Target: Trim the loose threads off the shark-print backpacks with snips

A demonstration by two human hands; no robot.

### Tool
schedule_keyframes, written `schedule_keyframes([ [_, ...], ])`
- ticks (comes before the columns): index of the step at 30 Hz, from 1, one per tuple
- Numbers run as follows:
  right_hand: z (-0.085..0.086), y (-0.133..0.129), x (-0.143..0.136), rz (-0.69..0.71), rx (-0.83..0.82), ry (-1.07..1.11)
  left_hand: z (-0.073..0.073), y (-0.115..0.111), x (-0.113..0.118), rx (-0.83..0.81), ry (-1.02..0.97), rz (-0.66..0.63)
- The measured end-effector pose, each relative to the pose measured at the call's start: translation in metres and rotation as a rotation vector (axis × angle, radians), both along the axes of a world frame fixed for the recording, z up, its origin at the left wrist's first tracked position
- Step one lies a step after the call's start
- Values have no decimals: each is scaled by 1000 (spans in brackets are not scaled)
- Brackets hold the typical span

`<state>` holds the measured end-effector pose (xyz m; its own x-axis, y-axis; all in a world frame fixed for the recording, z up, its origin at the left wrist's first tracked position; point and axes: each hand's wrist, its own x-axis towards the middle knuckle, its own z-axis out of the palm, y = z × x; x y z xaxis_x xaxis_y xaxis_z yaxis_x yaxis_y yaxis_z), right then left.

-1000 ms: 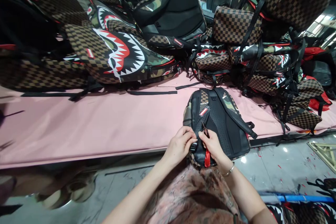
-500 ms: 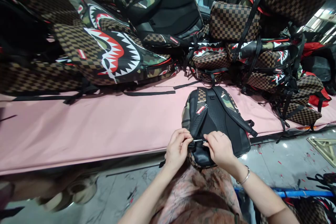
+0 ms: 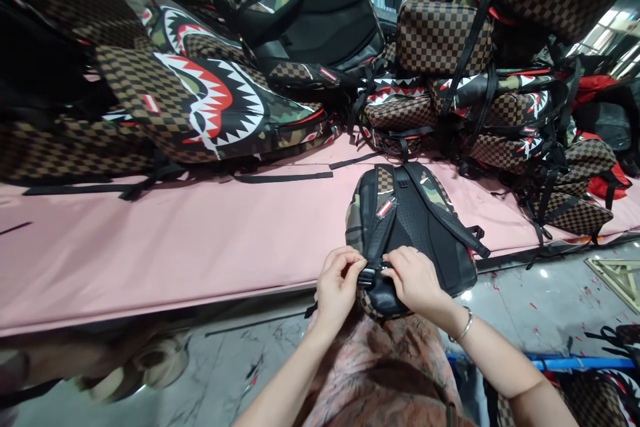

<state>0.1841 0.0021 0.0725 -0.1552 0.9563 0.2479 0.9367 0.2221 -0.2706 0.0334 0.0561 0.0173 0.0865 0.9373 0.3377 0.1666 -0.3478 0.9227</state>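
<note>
A small black backpack [image 3: 430, 233] with checkered and camouflage trim rests at the pink table's front edge, its strap side up and its near end against my lap. At its lower left strap sits a black buckle [image 3: 367, 275]. My left hand [image 3: 339, 280] pinches the strap at the buckle's left side, thumb against fingers. My right hand [image 3: 414, 280] is closed just right of the buckle, its fingertips on a small dark piece that is mostly hidden. A red and white tag [image 3: 385, 207] lies on the left shoulder strap.
Piled checkered backpacks with shark-mouth prints [image 3: 225, 107] line the back of the pink table [image 3: 175, 240]. More bags [image 3: 520, 113] are stacked at the right. Loose black straps lie on the cloth. Another person's blurred arm [image 3: 65, 353] shows at the lower left.
The buckle has come into view between my hands, where a thin light strip showed before. My right hand has shifted slightly left, with its fingers more bent over.
</note>
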Motion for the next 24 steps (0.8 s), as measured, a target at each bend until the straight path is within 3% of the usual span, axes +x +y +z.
schedule_keyframes([
  [3, 1, 3, -3, 2, -9, 6, 3, -2, 1, -16, -34, 17],
  [5, -2, 5, 0, -4, -11, 107, 6, -2, 0, -131, -140, 23],
  [10, -27, 13, 9, -201, -19, 793, 13, -2, -6, -582, -602, -81],
  [14, -44, 30, 1, -249, -241, 1169, 7, -7, -7, -578, -759, -147],
  [16, -44, 40, -8, -224, -299, 1227, 1, -10, -5, -493, -673, -184],
  [19, -37, 56, -20, -209, -180, 1141, -7, -14, -1, -305, -285, -204],
  [21, -30, 67, -26, -233, -78, 961, -10, -13, 2, -189, -31, -107],
  [24, -22, 79, -28, -290, 39, 666, -12, -10, 3, -81, 113, 84],
])
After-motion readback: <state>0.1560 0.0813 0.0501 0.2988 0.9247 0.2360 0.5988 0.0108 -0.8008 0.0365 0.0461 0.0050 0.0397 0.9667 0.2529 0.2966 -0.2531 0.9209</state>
